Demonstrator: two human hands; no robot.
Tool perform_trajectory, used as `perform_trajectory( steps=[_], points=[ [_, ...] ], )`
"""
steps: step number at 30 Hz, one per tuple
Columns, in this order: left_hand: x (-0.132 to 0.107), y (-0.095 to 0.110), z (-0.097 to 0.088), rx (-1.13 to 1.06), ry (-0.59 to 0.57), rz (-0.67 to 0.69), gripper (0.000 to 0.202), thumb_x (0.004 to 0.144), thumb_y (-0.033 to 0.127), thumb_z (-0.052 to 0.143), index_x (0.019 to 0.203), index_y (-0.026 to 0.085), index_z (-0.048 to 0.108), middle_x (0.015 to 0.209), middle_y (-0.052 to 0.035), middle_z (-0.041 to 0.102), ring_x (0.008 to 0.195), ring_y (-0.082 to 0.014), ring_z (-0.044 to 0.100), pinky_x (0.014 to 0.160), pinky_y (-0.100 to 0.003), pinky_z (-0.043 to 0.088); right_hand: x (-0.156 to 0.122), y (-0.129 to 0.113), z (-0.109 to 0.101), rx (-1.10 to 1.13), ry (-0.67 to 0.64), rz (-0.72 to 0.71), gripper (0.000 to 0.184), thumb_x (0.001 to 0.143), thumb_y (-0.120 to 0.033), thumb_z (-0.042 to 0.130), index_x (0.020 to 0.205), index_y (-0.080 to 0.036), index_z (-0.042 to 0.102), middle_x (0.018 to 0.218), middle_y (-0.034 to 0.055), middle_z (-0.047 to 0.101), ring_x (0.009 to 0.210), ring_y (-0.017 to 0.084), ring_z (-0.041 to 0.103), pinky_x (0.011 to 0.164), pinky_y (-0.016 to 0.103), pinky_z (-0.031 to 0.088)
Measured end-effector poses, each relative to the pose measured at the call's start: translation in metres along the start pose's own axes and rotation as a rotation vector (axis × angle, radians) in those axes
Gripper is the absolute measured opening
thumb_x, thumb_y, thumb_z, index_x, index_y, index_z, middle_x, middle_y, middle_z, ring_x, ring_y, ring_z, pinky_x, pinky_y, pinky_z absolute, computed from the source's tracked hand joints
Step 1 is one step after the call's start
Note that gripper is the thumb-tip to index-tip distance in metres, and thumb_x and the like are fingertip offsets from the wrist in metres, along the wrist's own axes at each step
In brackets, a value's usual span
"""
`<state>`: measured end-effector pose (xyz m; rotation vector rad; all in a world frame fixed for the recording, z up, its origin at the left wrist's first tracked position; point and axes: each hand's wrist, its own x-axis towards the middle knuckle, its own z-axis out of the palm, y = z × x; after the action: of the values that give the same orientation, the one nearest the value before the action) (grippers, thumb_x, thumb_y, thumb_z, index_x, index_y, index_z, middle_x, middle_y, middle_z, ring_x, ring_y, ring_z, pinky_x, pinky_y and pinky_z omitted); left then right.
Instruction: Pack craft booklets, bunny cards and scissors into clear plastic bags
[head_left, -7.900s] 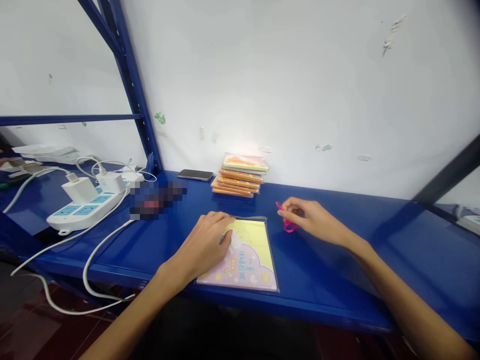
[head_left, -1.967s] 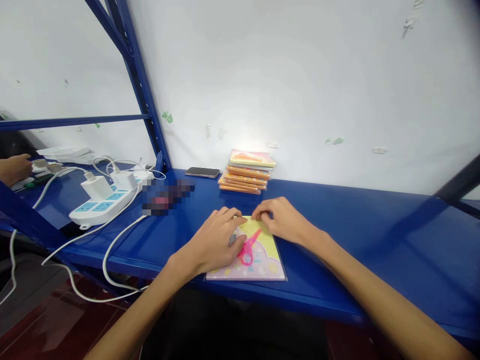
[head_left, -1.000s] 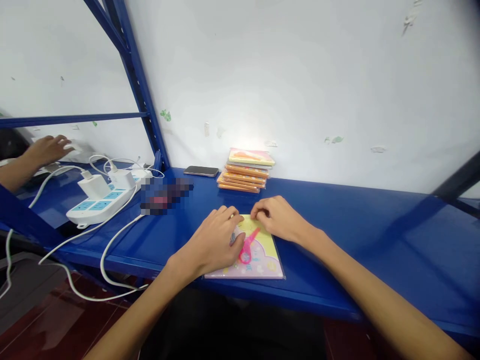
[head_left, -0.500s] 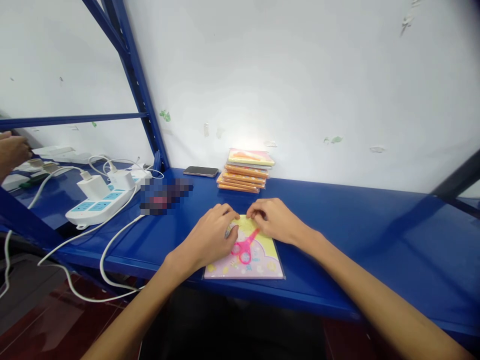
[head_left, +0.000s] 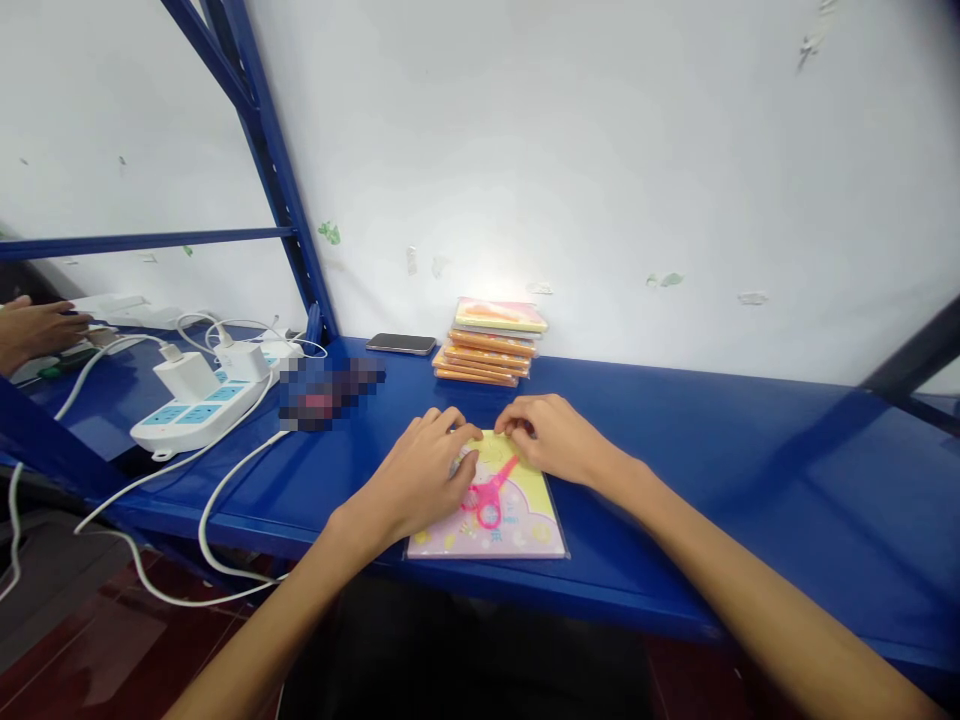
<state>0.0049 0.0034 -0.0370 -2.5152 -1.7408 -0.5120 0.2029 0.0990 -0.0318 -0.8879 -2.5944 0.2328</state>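
Observation:
In the head view, a plastic-wrapped booklet (head_left: 517, 540) with a yellow and lilac cover lies flat at the front edge of the blue table. Pink scissors (head_left: 489, 500) lie on its cover; whether they are under the plastic I cannot tell. My left hand (head_left: 427, 470) covers the booklet's left side, its bent fingers gripping near the top edge. At the top right, my right hand (head_left: 544, 435) has its fingers curled together on the edge. The fingertips of both hands are close to each other, and what exactly they pinch is partly hidden.
Several similar wrapped booklets (head_left: 487, 355) are stacked by the wall, beside a phone (head_left: 401, 344). A white power strip (head_left: 180, 425) with chargers and cables stands left, near a pixelated dark object (head_left: 330, 395). Another person's hand (head_left: 37, 330) shows at far left.
My hands and the booklet have hardly moved. At the far left, the other person's hand has moved lower and right, with its fingers stretched out.

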Motion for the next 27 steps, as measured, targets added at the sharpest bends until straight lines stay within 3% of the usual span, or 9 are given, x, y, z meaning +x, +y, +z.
perform_trajectory(
  steps=[5,11,15,19,24,27],
  points=[
    [-0.001,-0.012,-0.007,0.009,0.005,-0.093,0.034,0.103,0.026,0.037,0.102,0.016,0.070,0.101,-0.0109,0.064,0.099,-0.0289,0.058,0.094,-0.047,0.046,-0.002,0.009,-0.005,-0.109,0.005,0.103,0.028,0.084,-0.009,0.047,0.080,-0.020,0.073,0.088,0.0056,0.077,0.078,0.021,0.069,0.067,0.029,0.040],
    [-0.004,-0.031,-0.005,-0.038,-0.009,-0.192,0.046,0.101,0.033,0.042,0.139,0.010,0.057,0.123,-0.0177,0.059,0.117,-0.0351,0.054,0.102,-0.053,0.042,-0.007,0.011,-0.008,-0.141,-0.018,0.137,0.030,0.094,-0.018,0.046,0.110,-0.023,0.070,0.106,0.0051,0.075,0.093,0.023,0.069,0.071,0.030,0.039],
    [-0.002,-0.031,-0.004,-0.119,-0.067,-0.185,0.040,0.101,0.035,0.042,0.124,0.014,0.067,0.118,-0.0152,0.061,0.116,-0.0346,0.053,0.104,-0.052,0.040,-0.007,0.012,-0.008,-0.136,-0.063,0.146,0.032,0.099,-0.047,0.050,0.109,-0.025,0.072,0.105,0.0058,0.074,0.090,0.025,0.068,0.071,0.033,0.040],
    [-0.002,-0.028,-0.009,-0.250,-0.070,-0.204,0.031,0.100,0.033,0.042,0.113,0.016,0.063,0.116,-0.0136,0.061,0.113,-0.0334,0.053,0.103,-0.052,0.038,-0.005,0.014,-0.009,-0.114,-0.114,0.146,0.036,0.096,-0.052,0.055,0.111,-0.023,0.071,0.096,0.0053,0.074,0.084,0.024,0.067,0.067,0.032,0.039],
    [-0.006,-0.030,-0.017,-0.508,-0.097,-0.246,0.021,0.097,0.037,0.049,0.106,0.021,0.058,0.100,-0.0049,0.065,0.091,-0.0249,0.061,0.080,-0.038,0.047,-0.004,0.016,-0.014,0.030,-0.176,0.131,0.039,0.097,-0.054,0.055,0.103,-0.021,0.074,0.089,0.0056,0.073,0.080,0.021,0.065,0.067,0.033,0.041],
    [-0.007,-0.033,-0.021,-0.675,-0.094,-0.279,0.025,0.092,0.043,0.057,0.103,0.020,0.060,0.089,-0.0029,0.066,0.078,-0.0217,0.062,0.065,-0.031,0.047,-0.005,0.017,-0.017,0.144,-0.194,0.104,0.043,0.096,-0.057,0.056,0.094,-0.019,0.076,0.093,0.0084,0.072,0.081,0.021,0.064,0.069,0.033,0.044]
  ],
)
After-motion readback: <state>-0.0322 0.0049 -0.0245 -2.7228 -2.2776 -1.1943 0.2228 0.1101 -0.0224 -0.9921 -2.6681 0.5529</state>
